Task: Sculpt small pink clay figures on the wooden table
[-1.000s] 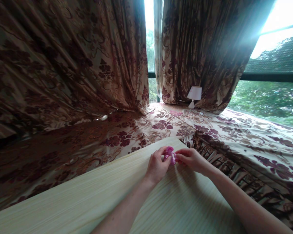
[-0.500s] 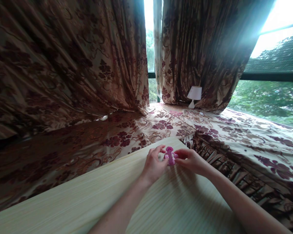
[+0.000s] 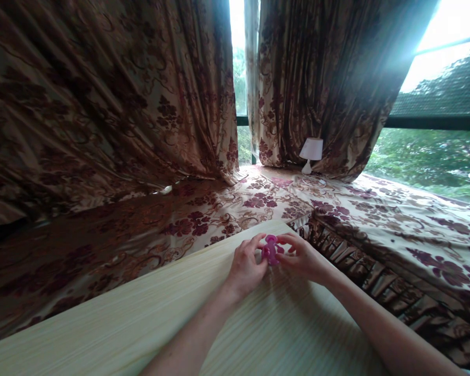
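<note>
A small purple-pink object [image 3: 271, 250] is held low over the far end of the pale wood-grain table, between my two hands. It has a rounded top, a narrow middle and lobes at its sides; its exact kind is too small to make out. My left hand [image 3: 248, 261] grips its left side between curled fingers and thumb. On the other side, my right hand [image 3: 303, 256] has its thumb and forefinger at the object's right lobe. Fingers cover parts of both sides. Whether its lower end touches the tabletop is unclear.
The pale table [image 3: 141, 318] narrows away from me, beside a ledge covered in floral cloth [image 3: 258, 201]. A small white lamp [image 3: 312, 150] with a cord stands on the ledge. Heavy patterned curtains [image 3: 172, 94] hang behind, and a window [image 3: 434, 151] lies to the right.
The purple-pink object has turned to show more of its front and stands straighter. My left fingers have loosened from over its top, and my right fingers have shifted their hold on its right side.
</note>
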`<control>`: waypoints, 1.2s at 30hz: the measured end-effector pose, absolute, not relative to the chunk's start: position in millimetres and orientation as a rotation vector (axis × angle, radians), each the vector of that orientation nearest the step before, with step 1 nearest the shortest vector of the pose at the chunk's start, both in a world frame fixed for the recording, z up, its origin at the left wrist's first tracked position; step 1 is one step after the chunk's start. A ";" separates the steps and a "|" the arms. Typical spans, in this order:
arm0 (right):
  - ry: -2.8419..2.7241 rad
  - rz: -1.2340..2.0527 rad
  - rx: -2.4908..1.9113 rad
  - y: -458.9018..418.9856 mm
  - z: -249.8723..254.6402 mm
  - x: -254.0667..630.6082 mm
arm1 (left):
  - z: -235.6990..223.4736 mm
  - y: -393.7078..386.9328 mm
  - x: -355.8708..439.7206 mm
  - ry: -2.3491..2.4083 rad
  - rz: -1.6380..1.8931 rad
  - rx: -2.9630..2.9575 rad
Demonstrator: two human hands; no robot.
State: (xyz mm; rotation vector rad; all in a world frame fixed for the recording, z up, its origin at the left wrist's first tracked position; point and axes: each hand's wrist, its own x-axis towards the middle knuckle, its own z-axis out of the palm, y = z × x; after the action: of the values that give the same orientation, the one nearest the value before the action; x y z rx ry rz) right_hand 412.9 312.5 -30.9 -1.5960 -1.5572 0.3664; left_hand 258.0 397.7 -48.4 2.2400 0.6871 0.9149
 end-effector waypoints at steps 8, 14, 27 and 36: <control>-1.586 0.276 -1.597 317.5 -39.8 409.0 | -48.5 398.0 256.1 0.652 0.907 2.319; -1.549 0.306 -1.626 318.8 -44.2 410.2 | -46.6 399.1 254.7 0.602 0.900 2.438; -1.603 0.341 -1.626 312.8 -35.7 407.1 | -46.8 400.3 253.6 0.586 0.891 2.508; -1.552 0.328 -1.626 317.4 -45.6 407.4 | -44.7 401.7 240.4 0.713 1.020 2.200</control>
State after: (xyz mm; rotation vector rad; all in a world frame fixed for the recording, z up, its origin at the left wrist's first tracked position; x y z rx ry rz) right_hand 407.4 317.4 -45.6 -1.6262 -1.5519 0.3277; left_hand 240.4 401.7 -44.7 2.2001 0.7131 1.0197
